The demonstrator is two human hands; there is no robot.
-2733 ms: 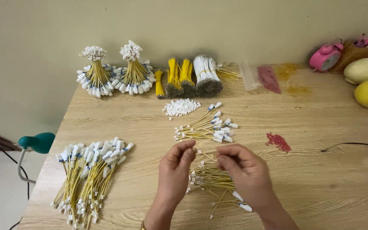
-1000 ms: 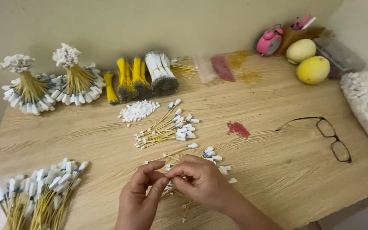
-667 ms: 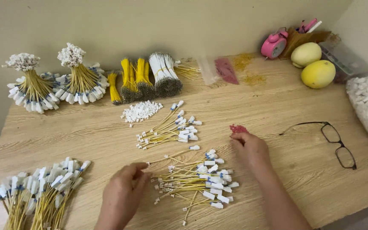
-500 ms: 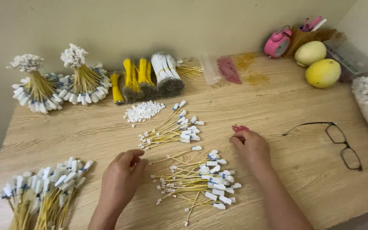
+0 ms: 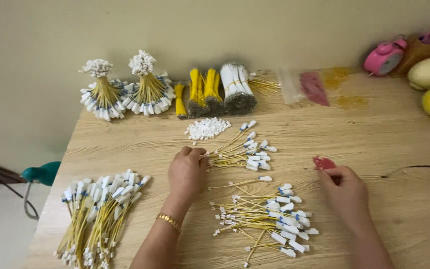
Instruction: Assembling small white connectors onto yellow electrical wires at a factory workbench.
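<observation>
My left hand (image 5: pixel 187 172) rests on matt, pale wood, the table (image 5: pixel 374 134) showing a coarse streaked grain. Under my fingertips lies a fan of thin yellow wires (image 5: pixel 240 152), their sheathing smooth plastic, each capped with a white plastic connector. My right hand (image 5: pixel 347 192) touches a small heap of red bits (image 5: pixel 323 162), dull in finish. On my left wrist sits a gold bracelet (image 5: pixel 168 221), shiny metal.
</observation>
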